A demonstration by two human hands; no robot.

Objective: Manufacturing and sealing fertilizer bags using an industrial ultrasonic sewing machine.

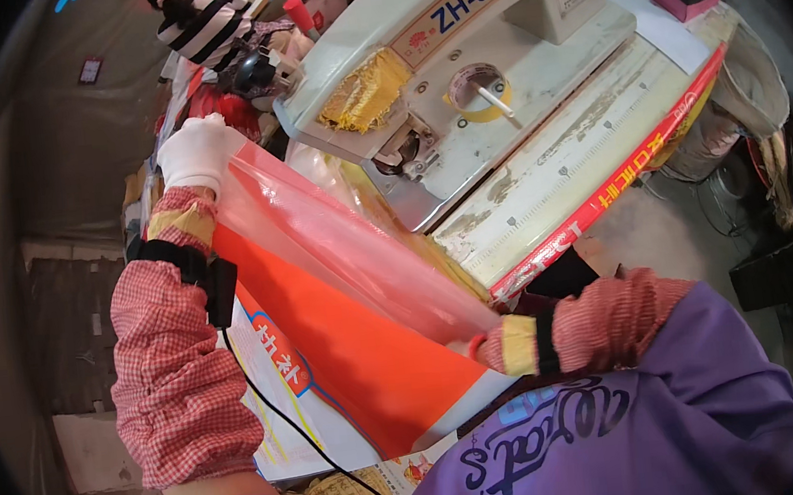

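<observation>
My left hand (194, 153), in a white glove, grips the far end of a clear plastic liner (348, 243) that lies along an orange and white woven bag (370, 366). My right hand (470, 344) is mostly hidden under the near end of the liner and seems to hold it; only a bit of it shows past the red checked sleeve cover with a yellow cuff. The liner and bag stretch diagonally between both hands, just left of an industrial sewing machine (483, 55).
The pale sewing machine sits on a worn white table (581, 160) with a red printed strip along its edge. A tape roll (477, 94) lies on the machine bed. Another person in a striped top (204, 21) works at the back. A black cable (289, 423) hangs from my left wrist.
</observation>
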